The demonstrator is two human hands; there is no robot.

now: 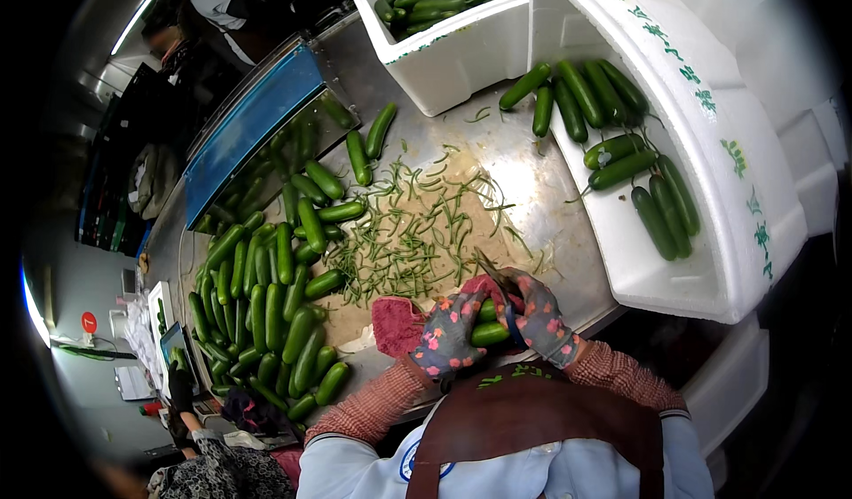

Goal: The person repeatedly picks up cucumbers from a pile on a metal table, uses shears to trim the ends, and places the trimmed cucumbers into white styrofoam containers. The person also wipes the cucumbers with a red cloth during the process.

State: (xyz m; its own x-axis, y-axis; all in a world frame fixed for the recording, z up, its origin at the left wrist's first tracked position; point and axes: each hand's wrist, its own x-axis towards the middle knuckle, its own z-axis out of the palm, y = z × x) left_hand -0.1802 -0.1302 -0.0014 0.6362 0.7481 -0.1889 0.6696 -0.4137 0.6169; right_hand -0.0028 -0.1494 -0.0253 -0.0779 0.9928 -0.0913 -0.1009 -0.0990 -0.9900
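Note:
Low on the right side of the metal table, my left hand, in a grey flowered glove, holds small cucumbers and a red cloth. Beside it my right hand, gloved alike, grips scissors, their blades pointing up and left over the cucumbers. Cut green stems lie scattered on a brown sheet in front of both hands. A large heap of cucumbers rests to the left. More cucumbers lie in a tipped white foam box at the right.
A second foam box holding cucumbers stands at the far side. A blue-topped metal ledge runs along the back left. At the lower left, a co-worker's black-gloved hand is near a small screen. Another person stands at the upper left.

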